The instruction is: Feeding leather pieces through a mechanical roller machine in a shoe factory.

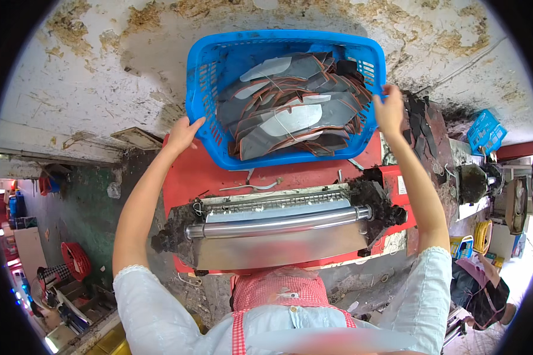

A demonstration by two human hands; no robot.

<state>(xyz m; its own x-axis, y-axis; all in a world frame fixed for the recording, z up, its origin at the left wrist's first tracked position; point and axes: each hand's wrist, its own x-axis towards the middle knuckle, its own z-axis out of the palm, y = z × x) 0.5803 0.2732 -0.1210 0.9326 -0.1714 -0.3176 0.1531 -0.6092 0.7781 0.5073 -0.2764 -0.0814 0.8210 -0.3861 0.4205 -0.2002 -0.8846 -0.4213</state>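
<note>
A blue plastic basket (287, 40) with slotted sides stands at the far side of the red machine table, against the stained wall. Inside it lies a heap of dark grey cut pieces (331, 115) with reddish-brown edges, some with pale faces and tied in bundles. My left hand (182, 135) grips the basket's near left rim, its thumb lying over the edge. My right hand (389, 112) is at the right rim, thumb on the inner side and fingers curled outside. Both arms reach forward over the machine. Part of the left fingers is hidden.
Between me and the basket is a machine with a shiny metal roller (281, 223) and a flat metal plate (278, 248). Dark scraps (419, 121) lie to the right, near a small blue basket (485, 131). Another person (479, 284) sits at the lower right.
</note>
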